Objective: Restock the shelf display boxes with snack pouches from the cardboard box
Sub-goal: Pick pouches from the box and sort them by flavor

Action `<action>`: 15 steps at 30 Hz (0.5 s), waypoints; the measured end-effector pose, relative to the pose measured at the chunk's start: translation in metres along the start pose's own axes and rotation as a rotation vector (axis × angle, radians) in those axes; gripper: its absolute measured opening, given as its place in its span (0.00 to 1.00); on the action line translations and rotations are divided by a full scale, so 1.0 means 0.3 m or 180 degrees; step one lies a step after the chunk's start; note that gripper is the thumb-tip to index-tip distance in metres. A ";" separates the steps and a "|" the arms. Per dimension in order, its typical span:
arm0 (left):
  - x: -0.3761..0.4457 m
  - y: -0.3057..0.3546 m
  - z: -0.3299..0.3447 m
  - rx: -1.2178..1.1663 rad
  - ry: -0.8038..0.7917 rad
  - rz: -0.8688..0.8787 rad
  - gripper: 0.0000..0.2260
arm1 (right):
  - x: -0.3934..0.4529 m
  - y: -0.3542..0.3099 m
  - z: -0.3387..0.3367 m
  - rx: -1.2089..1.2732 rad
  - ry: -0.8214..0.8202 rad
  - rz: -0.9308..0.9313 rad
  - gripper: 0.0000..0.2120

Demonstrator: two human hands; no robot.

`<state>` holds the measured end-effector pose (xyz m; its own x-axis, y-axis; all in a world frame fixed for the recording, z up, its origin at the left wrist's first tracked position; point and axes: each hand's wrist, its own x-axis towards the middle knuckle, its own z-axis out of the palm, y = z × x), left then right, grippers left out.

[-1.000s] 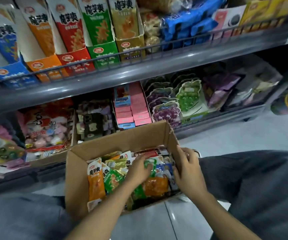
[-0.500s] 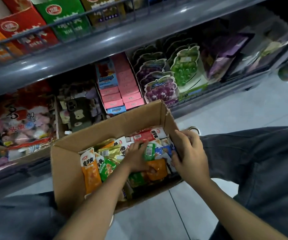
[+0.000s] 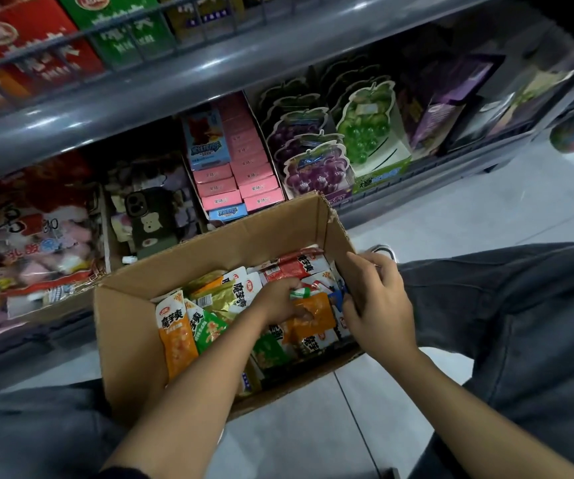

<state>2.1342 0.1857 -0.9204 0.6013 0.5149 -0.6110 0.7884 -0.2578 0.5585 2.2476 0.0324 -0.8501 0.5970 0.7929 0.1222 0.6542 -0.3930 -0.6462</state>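
Crowding cardboard box (image 3: 133, 326): both hands, pouches (image 3: 178, 337).

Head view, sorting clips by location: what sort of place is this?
Most likely a shop aisle, perhaps a convenience store: grey metal shelves carry boxed sweets and grape-shaped packs, and a cardboard box of snack pouches sits on the tiled floor.
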 end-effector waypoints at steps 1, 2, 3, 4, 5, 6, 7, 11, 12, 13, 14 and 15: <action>-0.004 0.009 -0.001 -0.0036 -0.0038 -0.0052 0.27 | 0.001 0.001 0.000 -0.0001 0.0000 -0.0011 0.28; -0.003 0.016 0.001 -0.0026 -0.0058 -0.0074 0.28 | 0.001 0.002 0.001 -0.0003 -0.0001 -0.0018 0.28; -0.003 0.020 0.002 -0.0018 -0.0080 -0.0099 0.27 | 0.001 0.004 0.001 -0.0009 0.0002 -0.0023 0.28; -0.006 0.024 0.002 -0.0076 -0.0076 -0.0133 0.26 | 0.001 0.006 0.002 -0.0014 0.0010 -0.0029 0.28; -0.013 0.032 -0.001 -0.0182 -0.0047 -0.0219 0.25 | 0.001 0.006 0.001 -0.0015 0.0012 -0.0032 0.28; -0.020 0.036 -0.006 -0.0304 0.0035 -0.0292 0.24 | 0.001 0.006 0.001 -0.0010 0.0007 -0.0037 0.28; -0.024 0.037 -0.017 -0.0418 0.0122 -0.0375 0.24 | 0.001 0.006 0.001 -0.0005 0.0001 -0.0048 0.28; -0.069 0.066 -0.111 -0.0970 0.0463 -0.0393 0.13 | 0.004 0.009 0.001 0.0009 0.0042 -0.0129 0.27; -0.080 0.072 -0.133 -0.1052 0.0550 -0.0368 0.08 | 0.004 0.009 0.000 0.0014 0.0054 -0.0143 0.27; -0.094 0.078 -0.155 -0.1128 0.0652 -0.0337 0.05 | 0.004 0.010 0.001 0.0013 0.0054 -0.0141 0.27; -0.110 0.086 -0.172 -0.1228 0.0772 -0.0314 0.05 | 0.003 0.009 0.001 0.0016 0.0041 -0.0120 0.27; -0.124 0.095 -0.187 -0.1406 0.0907 -0.0315 0.05 | 0.003 0.007 0.001 0.0026 0.0025 -0.0089 0.27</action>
<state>2.1269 0.2049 -0.8504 0.4192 0.7367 -0.5305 0.6727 0.1404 0.7265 2.2495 0.0324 -0.8516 0.5820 0.7999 0.1462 0.6670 -0.3668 -0.6485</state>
